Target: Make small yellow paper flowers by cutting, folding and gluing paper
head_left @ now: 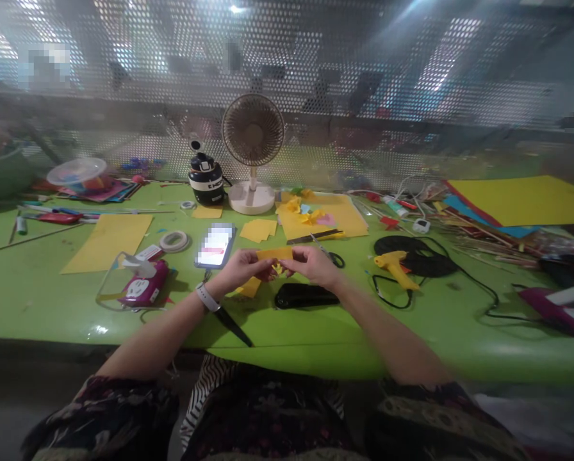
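Note:
Between my two hands is a small piece of yellow-orange paper [274, 254], held up above the green table. My left hand [247, 267] pinches its left end, and a watch strap circles that wrist. At the right end, my right hand [311, 264] grips the paper with thumb and fingers. Below the hands lie another yellow paper piece [250, 288] and a black stapler-like object [306, 296]. Scissors [332, 256] rest just beyond my right hand. A phone [214, 245] with a lit screen lies beyond my left hand.
A fan [252, 137] and a dark bottle [207, 181] stand at the back. Yellow squares [258, 229] and a tape roll [173, 241] lie nearer. On the right are a yellow glue gun [398, 269] and its cable; on the left, a purple device [145, 285]. Coloured sheets [527, 200] are stacked far right.

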The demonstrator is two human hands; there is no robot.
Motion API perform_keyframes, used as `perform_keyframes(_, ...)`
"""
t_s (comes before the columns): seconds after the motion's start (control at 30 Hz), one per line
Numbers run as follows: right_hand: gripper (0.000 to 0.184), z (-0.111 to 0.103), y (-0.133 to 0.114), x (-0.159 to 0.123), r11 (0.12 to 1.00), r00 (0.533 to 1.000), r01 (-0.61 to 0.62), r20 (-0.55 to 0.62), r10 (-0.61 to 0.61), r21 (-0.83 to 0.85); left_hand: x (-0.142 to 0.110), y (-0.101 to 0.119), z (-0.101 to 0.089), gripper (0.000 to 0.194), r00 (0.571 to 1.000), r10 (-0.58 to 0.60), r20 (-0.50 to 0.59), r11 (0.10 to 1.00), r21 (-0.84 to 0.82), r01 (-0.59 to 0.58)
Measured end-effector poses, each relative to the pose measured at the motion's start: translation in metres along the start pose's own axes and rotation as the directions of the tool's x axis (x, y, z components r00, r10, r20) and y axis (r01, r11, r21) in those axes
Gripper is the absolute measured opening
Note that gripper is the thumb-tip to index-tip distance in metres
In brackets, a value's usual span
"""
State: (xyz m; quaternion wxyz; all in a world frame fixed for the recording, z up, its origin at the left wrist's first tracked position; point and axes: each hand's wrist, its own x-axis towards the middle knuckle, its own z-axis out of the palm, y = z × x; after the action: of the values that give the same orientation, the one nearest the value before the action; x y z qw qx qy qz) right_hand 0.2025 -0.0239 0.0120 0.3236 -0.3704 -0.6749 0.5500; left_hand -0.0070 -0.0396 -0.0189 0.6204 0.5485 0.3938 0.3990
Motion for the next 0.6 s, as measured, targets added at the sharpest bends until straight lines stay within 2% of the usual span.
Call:
perform_keyframes(0.13, 0.032, -0.008, -0.002, 0.000, 0.999, 1.000, -0.028, 0.003, 0.028, -0.026, 0.000, 0.004, -0.004, 0.042, 1.000, -0.019, -0.024, 1.000, 0.021, 0.020)
perform_keyframes(0.33, 0.031, -0.004, -0.003, -0.004, 0.999, 0.999, -0.019, 0.042, 0.021, -0.030, -0.001, 0.004, -0.010, 0.042, 0.994, -0.079, 0.069, 0.997, 0.017, 0.078)
perform_keyframes(0.6, 0.031, 0.001, -0.001, -0.003, 0.999, 0.999, -0.042, 0.023, 0.043, -0.020, -0.001, 0.000, -0.010, 0.037, 0.996, -0.050, 0.070, 0.997, 0.064, 0.045)
